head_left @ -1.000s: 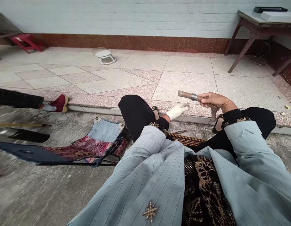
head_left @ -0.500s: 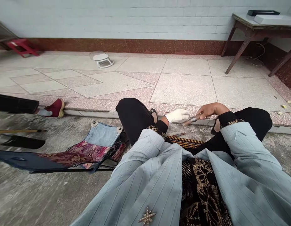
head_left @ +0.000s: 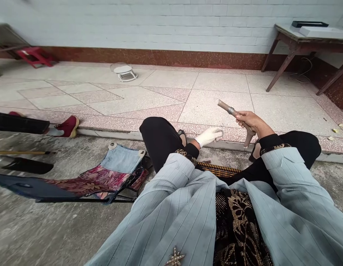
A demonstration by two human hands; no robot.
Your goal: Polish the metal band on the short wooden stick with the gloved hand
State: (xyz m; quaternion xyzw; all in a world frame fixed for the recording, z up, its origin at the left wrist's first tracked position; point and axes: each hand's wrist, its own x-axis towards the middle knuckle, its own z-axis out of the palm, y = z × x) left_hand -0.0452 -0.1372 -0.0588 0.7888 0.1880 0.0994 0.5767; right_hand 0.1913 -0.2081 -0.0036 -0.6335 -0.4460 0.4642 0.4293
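My right hand (head_left: 250, 122) is bare and wrapped round a bent, brown wooden stick (head_left: 225, 106) with a silvery band round it. The stick's upper end tilts up and left, and its lower end hangs below the hand. To its left, my left hand (head_left: 209, 136) wears a white knitted glove and is closed near the kerb. A small pale, rounded shape shows at its fingertips, but I cannot make out what it holds. Below the hands, between my legs, is a yellow-and-black woven thing (head_left: 220, 170), partly hidden by my clothes.
A folding chair (head_left: 123, 160) with patterned fabric stands at my left. Beyond it are a person's red shoe (head_left: 68, 126) and a long-handled tool (head_left: 24, 165). The raised tiled floor (head_left: 221, 87) holds a white stool (head_left: 124, 71), a red stool (head_left: 35, 55) and a wooden table (head_left: 290, 40).
My right hand has risen with the stick, whose banded end swung from pointing down-left to up-left, away from the glove. My left hand has curled more and stayed nearly in place.
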